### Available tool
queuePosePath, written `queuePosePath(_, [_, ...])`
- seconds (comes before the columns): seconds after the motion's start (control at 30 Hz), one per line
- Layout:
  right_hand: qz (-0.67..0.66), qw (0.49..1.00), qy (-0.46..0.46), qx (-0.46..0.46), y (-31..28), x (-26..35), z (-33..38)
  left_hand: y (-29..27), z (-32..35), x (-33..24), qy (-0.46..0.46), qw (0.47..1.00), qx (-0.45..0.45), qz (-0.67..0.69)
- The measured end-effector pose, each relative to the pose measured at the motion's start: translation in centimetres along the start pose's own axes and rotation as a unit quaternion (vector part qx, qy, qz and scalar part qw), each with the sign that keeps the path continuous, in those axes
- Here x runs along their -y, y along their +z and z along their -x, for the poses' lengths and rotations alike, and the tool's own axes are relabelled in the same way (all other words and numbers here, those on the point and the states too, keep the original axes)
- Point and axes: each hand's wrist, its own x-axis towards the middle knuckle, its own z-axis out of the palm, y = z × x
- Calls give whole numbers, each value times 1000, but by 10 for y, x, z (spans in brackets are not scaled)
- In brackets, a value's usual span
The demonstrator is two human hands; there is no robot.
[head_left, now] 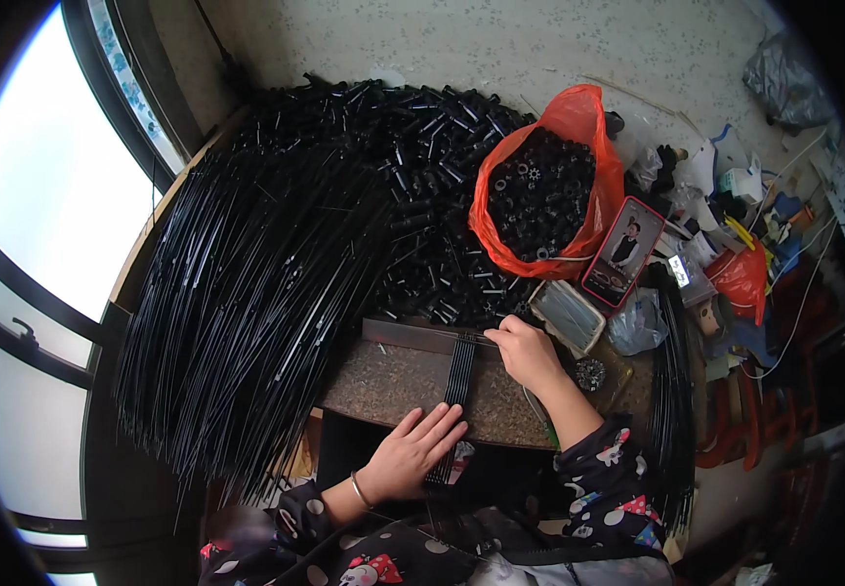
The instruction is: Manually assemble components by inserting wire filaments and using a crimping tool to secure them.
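Observation:
A row of thin black rods [460, 369] lies side by side on the brown speckled work board [383, 376]. Their far ends meet a dark straight metal strip [408, 335]. My left hand [412, 451] rests flat over the near part of the rods, fingers stretched out. Beside the far ends, my right hand [525, 354] is closed in a pinch. Something thin and light, like a thin metal rod, runs left from its fingertips across the rod ends; its exact kind is too small to tell.
Long black rods [247, 293] pile up at left, with short black tubular parts [442, 137] behind. A red plastic bag [486, 210] holds small black parts. A phone [623, 251] leans beside it, near a tray of thin pieces [567, 314] and a clear bag [637, 322]. Clutter lies far right.

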Motion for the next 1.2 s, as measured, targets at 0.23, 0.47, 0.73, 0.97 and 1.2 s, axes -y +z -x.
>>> queuePosePath(0.23, [-1, 1000, -11, 0, 6, 7, -8, 0, 1, 1, -1, 1000, 6, -11])
queuePosePath(0.47, [151, 978, -141, -30, -16, -4, -18, 0, 2, 0, 4, 998, 0, -56])
queuePosePath(0.73, [138, 979, -152, -6, -25, -19, 11, 1, 1, 2, 10, 1000, -13, -5])
queuePosePath(0.97, [-69, 996, -14, 48, -18, -10, -16, 3, 5, 2, 7, 999, -5, -48])
queuePosePath(1.2, [-37, 993, 108, 11, 11, 11, -16, -2, 4, 1, 34, 999, -21, 6])
